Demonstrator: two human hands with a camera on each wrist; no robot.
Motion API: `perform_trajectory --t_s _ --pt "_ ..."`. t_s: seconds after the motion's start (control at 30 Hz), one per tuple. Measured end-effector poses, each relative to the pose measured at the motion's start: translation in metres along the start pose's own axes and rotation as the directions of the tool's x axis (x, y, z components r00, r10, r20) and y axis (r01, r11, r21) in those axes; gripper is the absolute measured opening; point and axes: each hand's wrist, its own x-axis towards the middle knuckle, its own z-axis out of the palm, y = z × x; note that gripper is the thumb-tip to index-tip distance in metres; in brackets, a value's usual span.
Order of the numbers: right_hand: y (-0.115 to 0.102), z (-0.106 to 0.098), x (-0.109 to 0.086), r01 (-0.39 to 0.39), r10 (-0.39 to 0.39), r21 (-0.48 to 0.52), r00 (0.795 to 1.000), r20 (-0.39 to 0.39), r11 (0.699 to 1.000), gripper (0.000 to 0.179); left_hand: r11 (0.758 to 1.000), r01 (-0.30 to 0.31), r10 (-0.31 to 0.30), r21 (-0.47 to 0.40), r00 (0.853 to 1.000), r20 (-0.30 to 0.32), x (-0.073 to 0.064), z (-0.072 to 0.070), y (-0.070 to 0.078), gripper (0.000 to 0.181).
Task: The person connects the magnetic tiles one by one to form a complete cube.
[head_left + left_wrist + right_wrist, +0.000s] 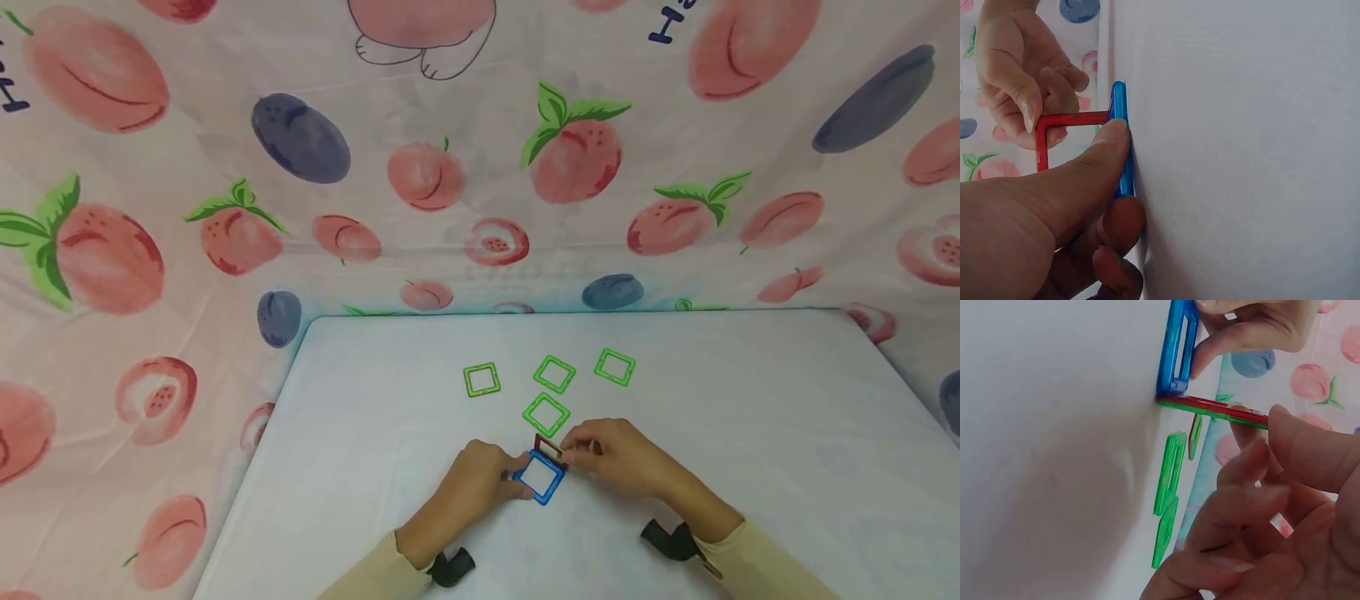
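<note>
My left hand [480, 477] pinches a blue square magnetic tile frame [555, 488] by its left corner, thumb on top and fingers underneath. The blue tile lies low over the white table. A red square magnetic tile [1075, 119] stands upright along the blue tile's far edge, the two meeting roughly at a right angle. Between thumb and fingertips, my right hand [618, 454] pinches the red tile at its upper right part. In the right wrist view this tile shows a green strip beside the red. Just beyond it lies a green square tile [528, 423].
Farther back on the white table [360, 400] lie more green square frames: one at left [468, 382], one in the middle [542, 380] and one at right [600, 373]. A fruit-patterned cloth [427, 175] hangs behind the table's back edge.
</note>
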Motion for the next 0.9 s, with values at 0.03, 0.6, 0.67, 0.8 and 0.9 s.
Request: perform_trajectory --t_s 0.03,0.6,0.67,0.8,0.9 --pt "0.000 0.000 0.000 -0.005 0.005 0.002 1.000 0.004 1.000 0.015 1.000 -0.002 0.002 -0.007 1.000 0.005 0.000 -0.001 -0.001 0.051" --pt "0.005 0.001 0.019 0.044 -0.049 0.043 0.993 0.111 0.998 0.017 0.954 -0.003 0.007 -0.299 1.000 0.013 0.007 -0.020 -0.026 0.026" --pt "0.006 0.001 0.022 0.055 -0.060 0.040 0.990 0.124 0.998 0.017 0.943 -0.005 0.014 -0.332 1.000 0.024 0.007 -0.022 -0.028 0.023" --pt "0.006 0.000 0.029 0.075 -0.079 0.031 0.984 0.160 0.997 0.017 0.917 0.013 0.016 -0.398 0.997 0.070 0.009 -0.024 -0.032 0.024" --pt "0.005 -0.002 0.035 0.083 -0.087 0.029 0.980 0.177 0.996 0.017 0.906 0.016 0.026 -0.423 0.995 0.093 0.010 -0.025 -0.034 0.026"
